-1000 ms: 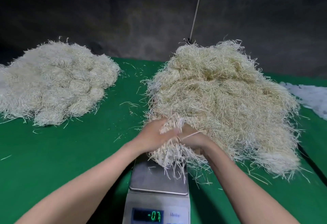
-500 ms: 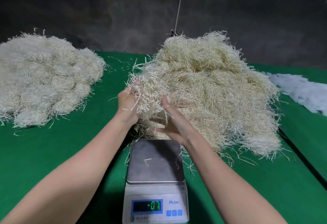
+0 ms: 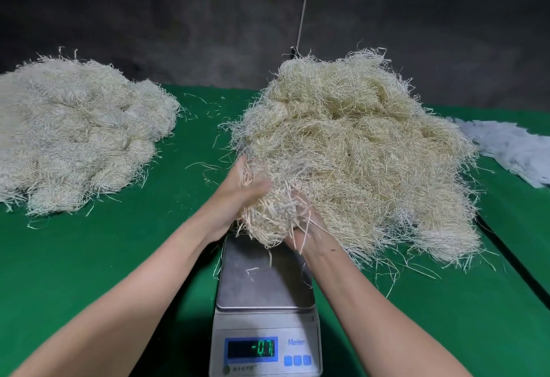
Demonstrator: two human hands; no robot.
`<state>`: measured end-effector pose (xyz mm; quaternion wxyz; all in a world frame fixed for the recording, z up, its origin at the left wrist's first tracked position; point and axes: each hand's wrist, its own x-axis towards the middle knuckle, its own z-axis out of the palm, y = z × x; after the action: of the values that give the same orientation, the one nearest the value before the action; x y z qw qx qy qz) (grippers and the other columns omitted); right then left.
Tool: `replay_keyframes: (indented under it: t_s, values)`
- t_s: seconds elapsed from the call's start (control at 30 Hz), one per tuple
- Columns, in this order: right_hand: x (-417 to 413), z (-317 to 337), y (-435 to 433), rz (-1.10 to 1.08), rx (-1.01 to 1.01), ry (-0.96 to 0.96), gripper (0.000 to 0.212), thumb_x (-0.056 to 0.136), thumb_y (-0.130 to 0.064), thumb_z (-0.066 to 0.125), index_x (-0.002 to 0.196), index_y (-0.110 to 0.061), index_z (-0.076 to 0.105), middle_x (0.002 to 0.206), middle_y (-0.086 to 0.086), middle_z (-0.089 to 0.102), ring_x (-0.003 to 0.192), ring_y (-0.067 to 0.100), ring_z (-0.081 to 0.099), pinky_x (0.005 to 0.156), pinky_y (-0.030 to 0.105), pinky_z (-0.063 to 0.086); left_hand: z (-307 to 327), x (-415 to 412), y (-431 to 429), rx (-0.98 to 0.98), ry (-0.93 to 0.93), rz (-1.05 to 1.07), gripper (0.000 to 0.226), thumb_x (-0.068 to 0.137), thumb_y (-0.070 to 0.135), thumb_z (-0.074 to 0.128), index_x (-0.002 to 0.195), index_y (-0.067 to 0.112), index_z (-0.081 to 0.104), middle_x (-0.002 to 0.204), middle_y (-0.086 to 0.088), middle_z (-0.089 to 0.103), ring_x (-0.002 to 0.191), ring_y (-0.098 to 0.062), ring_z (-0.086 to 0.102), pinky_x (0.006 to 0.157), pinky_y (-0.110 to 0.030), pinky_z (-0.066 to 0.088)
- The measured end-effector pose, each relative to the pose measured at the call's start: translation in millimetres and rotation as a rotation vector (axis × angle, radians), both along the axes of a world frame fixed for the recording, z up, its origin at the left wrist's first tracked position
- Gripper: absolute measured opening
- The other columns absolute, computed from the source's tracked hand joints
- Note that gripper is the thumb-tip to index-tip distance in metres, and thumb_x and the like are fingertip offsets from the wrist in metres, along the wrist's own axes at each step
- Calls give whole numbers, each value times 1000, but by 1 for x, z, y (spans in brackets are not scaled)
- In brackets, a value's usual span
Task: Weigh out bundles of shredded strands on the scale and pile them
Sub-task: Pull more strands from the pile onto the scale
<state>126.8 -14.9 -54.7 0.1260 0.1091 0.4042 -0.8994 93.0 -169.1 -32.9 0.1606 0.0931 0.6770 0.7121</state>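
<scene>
A clump of pale shredded strands (image 3: 272, 201) hangs between both my hands, just above the far edge of the scale (image 3: 265, 278). My left hand (image 3: 238, 195) cups its left side with the fingers curled into it. My right hand (image 3: 306, 227) grips it from below right, partly buried in strands. The clump still touches the big loose heap (image 3: 357, 150) behind it. The steel pan holds only a few stray strands, and the display (image 3: 252, 349) reads -0.7. A pile of rounded bundles (image 3: 74, 132) lies at the left.
Everything rests on a green cloth-covered table (image 3: 119, 257). White scraps (image 3: 512, 147) lie at the far right edge. Loose strands are scattered around the heap and between the two piles. A dark wall and a thin cord (image 3: 303, 4) stand behind.
Both hands have come back toward me and lower with the clump, from up against the heap's front-left side to just over the scale's far edge. The display stays at -0.7.
</scene>
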Motion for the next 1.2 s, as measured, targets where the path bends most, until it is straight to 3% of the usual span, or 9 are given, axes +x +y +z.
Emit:
replay_keyframes:
  t_s: [0.1,0.2,0.3,0.43,0.53,0.63,0.83,0.97,1.2]
  values:
    - [-4,4,6,179,195,-25,18,87,-27,60,97,-15,68,110,14,66,76,16,71,64,33,57,-22,-3,7,-332,83,125,84,75,10,74,146,25,32,147,-4,40,122,-24,52,104,-51,40]
    - [-11,2,22,200,499,-29,65,64,-40,74,123,-20,55,120,4,60,96,20,59,83,46,50,-35,-10,2,-319,-22,169,65,83,-4,61,141,19,42,138,-3,52,120,-19,54,106,-43,40]
    - [-10,-6,41,216,661,80,97,61,-24,78,143,-38,27,125,3,51,102,18,57,70,33,55,-50,-9,0,-305,-151,59,61,86,-1,57,140,22,41,140,-1,50,122,-17,50,108,-41,35]
    - [-13,-25,39,321,1040,212,57,80,-10,69,130,-29,48,145,5,37,111,19,49,91,31,46,-66,-7,11,-437,-209,13,75,84,8,61,147,13,22,151,-7,30,135,-23,33,112,-41,28]
    - [-10,-43,43,304,1065,106,58,81,-15,71,134,-16,47,143,6,42,121,18,45,103,32,38,-69,-9,3,-500,-159,59,54,83,21,68,129,18,40,134,-3,42,116,-17,43,93,-32,36]
    - [-6,-55,45,285,1110,45,62,82,-20,71,137,-12,44,141,7,45,125,23,47,107,39,38,-65,-8,-14,-437,-131,78,22,87,30,63,108,32,57,129,5,52,121,-17,47,103,-37,34]
    - [-8,-62,41,266,1177,90,37,78,-29,75,105,-20,51,105,1,61,81,15,56,77,32,48,-66,10,-22,-397,-12,44,32,90,29,60,120,38,54,127,16,54,112,-4,53,90,-21,37]
    - [-7,-64,44,255,1167,131,21,80,-23,72,87,-21,53,95,4,63,76,16,54,72,28,44,-76,21,-11,-674,156,-58,43,88,34,65,129,33,52,138,17,43,117,0,40,105,-23,27]
    - [-6,-45,68,299,1091,111,39,79,-29,75,113,-24,58,112,6,60,92,15,61,76,25,50,-71,26,-10,-685,156,160,42,85,35,68,125,30,57,140,7,48,132,-14,39,115,-40,23]
